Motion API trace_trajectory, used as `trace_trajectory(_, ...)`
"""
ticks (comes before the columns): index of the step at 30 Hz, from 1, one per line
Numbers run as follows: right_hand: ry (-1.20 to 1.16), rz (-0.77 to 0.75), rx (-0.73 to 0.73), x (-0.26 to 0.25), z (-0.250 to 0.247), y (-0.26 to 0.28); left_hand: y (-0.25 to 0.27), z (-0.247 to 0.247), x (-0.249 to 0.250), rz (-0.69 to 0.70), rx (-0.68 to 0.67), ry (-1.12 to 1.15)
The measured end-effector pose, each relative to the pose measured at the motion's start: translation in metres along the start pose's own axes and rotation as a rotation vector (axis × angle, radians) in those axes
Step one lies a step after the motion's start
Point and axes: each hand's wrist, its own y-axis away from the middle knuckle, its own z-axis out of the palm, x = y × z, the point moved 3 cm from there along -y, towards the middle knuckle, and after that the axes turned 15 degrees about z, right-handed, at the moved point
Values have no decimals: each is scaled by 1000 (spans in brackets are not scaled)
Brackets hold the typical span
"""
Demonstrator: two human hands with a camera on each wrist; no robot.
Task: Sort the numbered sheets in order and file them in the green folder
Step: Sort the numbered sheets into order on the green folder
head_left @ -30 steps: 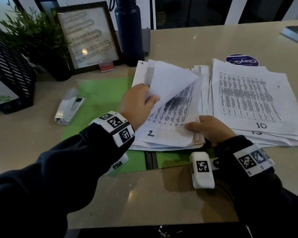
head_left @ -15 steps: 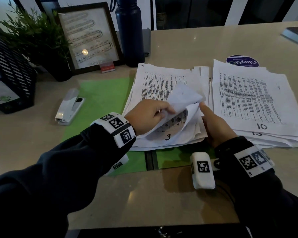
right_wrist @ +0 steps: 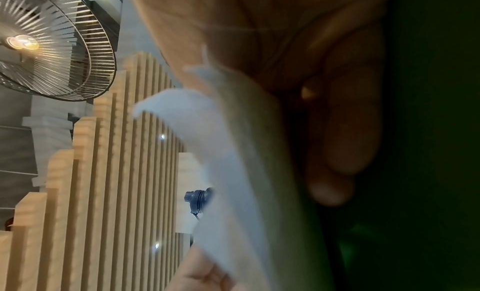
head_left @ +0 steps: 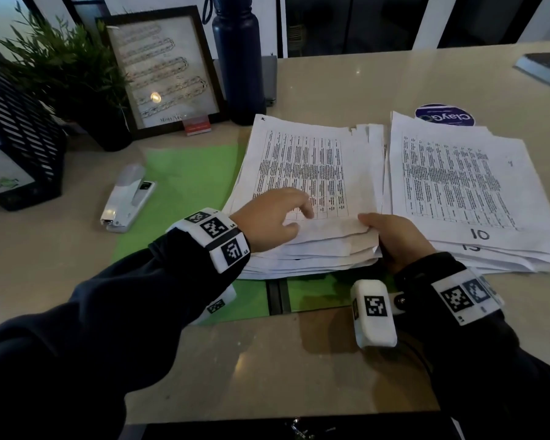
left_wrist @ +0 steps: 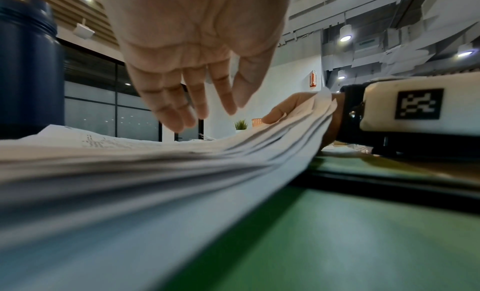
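Two stacks of printed sheets lie on the table. The left stack (head_left: 308, 173) rests on the open green folder (head_left: 185, 179). The right stack (head_left: 458, 185) shows "10" on its top sheet. My left hand (head_left: 277, 217) hovers over the left stack's near edge, fingers (left_wrist: 182, 110) straight and holding nothing. My right hand (head_left: 394, 236) pinches that stack's near right corner, thumb (left_wrist: 278, 112) on top, and bends the sheets' corners (right_wrist: 233, 151) upward. The numbers on these sheets are hidden.
A white stapler (head_left: 127, 201) lies on the folder's left edge. Behind stand a dark bottle (head_left: 238, 58), a framed picture (head_left: 162, 71), a plant (head_left: 61, 74) and a black mesh rack (head_left: 19, 128). A round sticker (head_left: 445, 115) sits behind the right stack.
My left hand has let go of the sheets it was flipping up, and they now lie flat. My right hand has taken hold of the stack's near right corner.
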Motion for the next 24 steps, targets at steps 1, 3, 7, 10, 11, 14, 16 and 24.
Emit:
trace_trajectory(1,3,-4,-2,0,0,0,0,1,-1,-26,-28,-1)
trace_trajectory(3,-2,-17,-5,-1,1,1,1,7,0,-56,-169,-32)
trace_trajectory(7,68,-30,-73,-1,2,2,2,9,-2,-83,-254,-102)
trace_trajectory(10,180,-61,-117,-1,1,3,3,10,-9,-171,-303,-176)
trace_trajectory(11,217,-76,-146,0,1,3,3,11,-10,-192,-325,-191)
trace_trajectory(14,342,-147,-175,0,0,5,2,12,-11,-208,-339,-230)
trace_trajectory(16,382,-196,-146,2,-1,3,0,13,-10,-203,-323,-266)
trace_trajectory(24,261,-249,-245,4,5,7,-12,19,-7,-115,-265,-417)
